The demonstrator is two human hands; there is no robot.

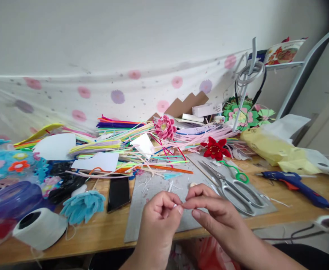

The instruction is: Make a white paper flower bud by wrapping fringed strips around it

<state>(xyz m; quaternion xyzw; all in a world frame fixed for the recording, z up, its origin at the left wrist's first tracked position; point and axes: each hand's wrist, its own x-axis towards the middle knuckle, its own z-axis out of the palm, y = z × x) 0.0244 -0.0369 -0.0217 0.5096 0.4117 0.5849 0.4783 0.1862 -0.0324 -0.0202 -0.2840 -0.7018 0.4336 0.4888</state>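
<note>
- The wooden worktop (102,232) runs the full width of the view, backed by a pale wall (125,33) with a thin flower-printed sheet (97,97) hung along it.
- At the far left sit a purple tub (14,198) and a roll of white cord (40,228), with a blue fluffy flower (82,205) just beside the roll.
- A dark phone (118,193) lies flat, its right edge against a grey cutting mat (142,210).
- Behind them, a heap of coloured pipe cleaners (119,146) spreads along the back of the worktop, with a pink flower (165,127) on top of it.
- The left hand (160,213) is curled nearly closed over the near edge of the mat, thumb and forefinger pinched on a tiny white piece (175,205).
- The right hand (209,210) meets it fingertip to fingertip, fingers narrowed to a pinch on that same white piece; what the piece is, I cannot tell.
- Large scissors (232,189) lie on the mat just right of the hands, a red flower (215,148) behind them.
- A blue glue gun (294,183) rests on the bare wood, near yellow bags (274,150).
- A metal rack (302,71) leans in the right corner.
</note>
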